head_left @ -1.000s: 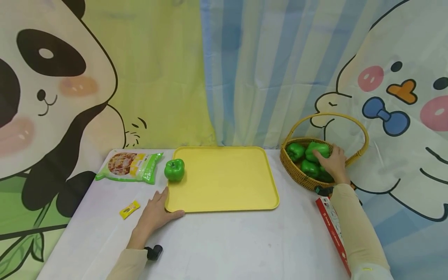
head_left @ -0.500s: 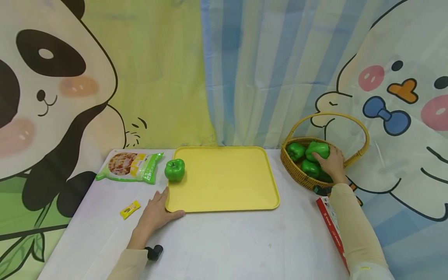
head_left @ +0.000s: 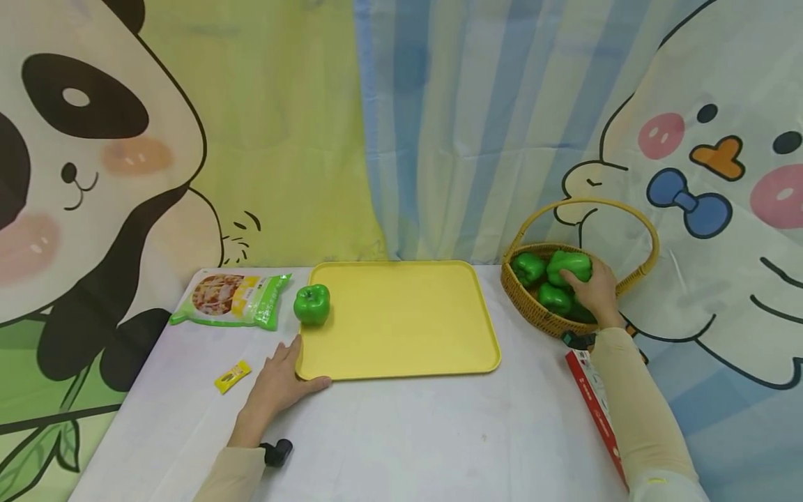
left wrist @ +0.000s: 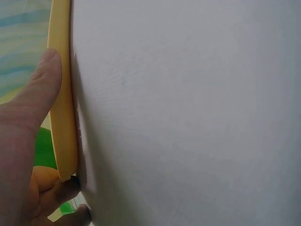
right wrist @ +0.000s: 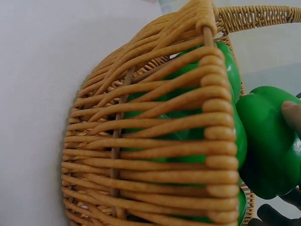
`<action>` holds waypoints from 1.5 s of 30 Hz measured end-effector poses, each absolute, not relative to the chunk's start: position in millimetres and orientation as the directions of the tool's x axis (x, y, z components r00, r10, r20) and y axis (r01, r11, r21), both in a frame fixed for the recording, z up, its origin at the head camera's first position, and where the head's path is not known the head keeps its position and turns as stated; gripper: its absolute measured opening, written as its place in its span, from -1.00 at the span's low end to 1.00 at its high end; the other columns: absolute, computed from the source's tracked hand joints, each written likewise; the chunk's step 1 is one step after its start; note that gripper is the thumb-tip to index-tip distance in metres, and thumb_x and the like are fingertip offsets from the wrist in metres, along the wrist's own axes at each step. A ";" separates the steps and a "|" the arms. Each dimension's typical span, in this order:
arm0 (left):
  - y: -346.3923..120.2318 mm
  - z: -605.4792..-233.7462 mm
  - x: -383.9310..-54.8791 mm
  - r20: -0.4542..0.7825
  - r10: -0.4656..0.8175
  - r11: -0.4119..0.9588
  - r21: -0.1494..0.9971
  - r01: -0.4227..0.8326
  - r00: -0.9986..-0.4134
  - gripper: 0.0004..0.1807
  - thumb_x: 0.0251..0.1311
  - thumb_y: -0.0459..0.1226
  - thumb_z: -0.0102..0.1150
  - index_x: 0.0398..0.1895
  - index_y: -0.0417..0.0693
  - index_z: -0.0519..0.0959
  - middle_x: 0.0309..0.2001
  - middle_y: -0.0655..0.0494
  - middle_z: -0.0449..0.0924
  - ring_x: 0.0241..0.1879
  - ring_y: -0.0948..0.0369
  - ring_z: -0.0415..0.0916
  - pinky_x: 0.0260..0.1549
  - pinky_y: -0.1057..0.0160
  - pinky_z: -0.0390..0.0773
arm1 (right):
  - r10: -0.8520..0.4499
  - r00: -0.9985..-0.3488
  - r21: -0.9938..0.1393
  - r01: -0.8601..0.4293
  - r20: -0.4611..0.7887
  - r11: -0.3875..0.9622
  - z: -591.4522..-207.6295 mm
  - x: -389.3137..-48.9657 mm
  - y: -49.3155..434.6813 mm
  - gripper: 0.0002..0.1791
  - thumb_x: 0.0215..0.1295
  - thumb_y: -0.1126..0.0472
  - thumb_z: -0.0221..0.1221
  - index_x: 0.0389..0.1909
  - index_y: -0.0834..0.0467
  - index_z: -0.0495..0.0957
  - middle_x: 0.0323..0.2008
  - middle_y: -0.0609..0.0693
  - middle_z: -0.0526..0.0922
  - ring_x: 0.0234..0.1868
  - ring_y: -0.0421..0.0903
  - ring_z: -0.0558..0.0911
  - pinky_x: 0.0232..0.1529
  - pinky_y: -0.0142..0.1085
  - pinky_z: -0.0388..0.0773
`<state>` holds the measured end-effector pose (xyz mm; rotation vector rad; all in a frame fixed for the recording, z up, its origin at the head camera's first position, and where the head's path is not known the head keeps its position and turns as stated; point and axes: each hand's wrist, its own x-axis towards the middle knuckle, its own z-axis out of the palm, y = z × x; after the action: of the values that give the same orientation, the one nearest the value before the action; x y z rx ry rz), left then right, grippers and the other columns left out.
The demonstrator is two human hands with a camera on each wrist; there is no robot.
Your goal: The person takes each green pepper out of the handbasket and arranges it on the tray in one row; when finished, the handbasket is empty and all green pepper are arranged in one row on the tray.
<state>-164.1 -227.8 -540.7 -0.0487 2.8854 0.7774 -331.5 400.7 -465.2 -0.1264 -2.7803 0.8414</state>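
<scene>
My right hand (head_left: 597,293) holds a green bell pepper (head_left: 567,266) at the top of the wicker basket (head_left: 533,314). In the right wrist view, the thumb (right wrist: 292,114) lies on this pepper's side, with dark fingertips below it. Several other green peppers (head_left: 554,298) sit in the basket. My left hand (head_left: 279,383) is spread at the near left corner of the yellow tray (head_left: 401,328). Its thumb (left wrist: 47,75) presses along the tray's front rim, and the fingers reach round the left side. Another green bell pepper (head_left: 311,305) stands on the tray's left edge.
A green and white food bag (head_left: 235,298) lies left of the tray. Nearer the front is a small yellow packet (head_left: 233,376). A long red and white box (head_left: 596,415) lies beside the right forearm. Behind the white table (head_left: 426,446) hangs a printed curtain (head_left: 301,132).
My right hand has closed in on the upper pepper in the basket, and that pepper has turned slightly. The left hand and tray stay in place.
</scene>
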 end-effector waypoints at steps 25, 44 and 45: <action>-229.6 -542.4 -166.8 -0.159 0.015 0.863 0.501 -0.067 -0.987 0.36 0.01 0.39 0.29 0.61 -0.27 -0.13 0.55 -0.47 -0.07 0.55 -0.40 -0.17 0.48 -0.43 -0.05 | 0.058 -0.955 -0.594 -0.133 0.291 0.793 -433.0 -306.5 340.2 -0.07 0.40 -0.22 0.15 0.54 0.26 0.07 0.33 0.46 0.25 0.09 0.33 0.39 -0.13 0.10 0.45; -228.5 -541.0 -165.5 -0.161 0.007 0.867 0.494 -0.075 -0.987 0.36 0.00 0.39 0.29 0.61 -0.26 -0.12 0.54 -0.50 -0.08 0.52 -0.46 -0.15 0.45 -0.45 0.02 | -0.095 -0.960 -0.660 -0.252 0.265 0.708 -426.5 -303.8 264.3 -0.11 0.32 -0.17 0.26 0.52 0.17 0.17 0.28 0.37 0.24 0.03 0.21 0.41 -0.07 0.04 0.51; -228.4 -541.2 -165.1 -0.163 0.006 0.866 0.494 -0.076 -0.987 0.36 0.00 0.39 0.29 0.61 -0.25 -0.12 0.54 -0.51 -0.09 0.51 -0.48 -0.14 0.44 -0.46 0.03 | -0.099 -0.960 -0.667 -0.253 0.261 0.701 -427.1 -303.5 260.3 -0.10 0.32 -0.17 0.26 0.52 0.15 0.16 0.29 0.37 0.23 0.03 0.21 0.42 -0.06 0.04 0.52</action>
<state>-165.1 -228.4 -541.2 -0.0546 2.8796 0.7720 -303.5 260.3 -427.1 0.2835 -2.7045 1.1055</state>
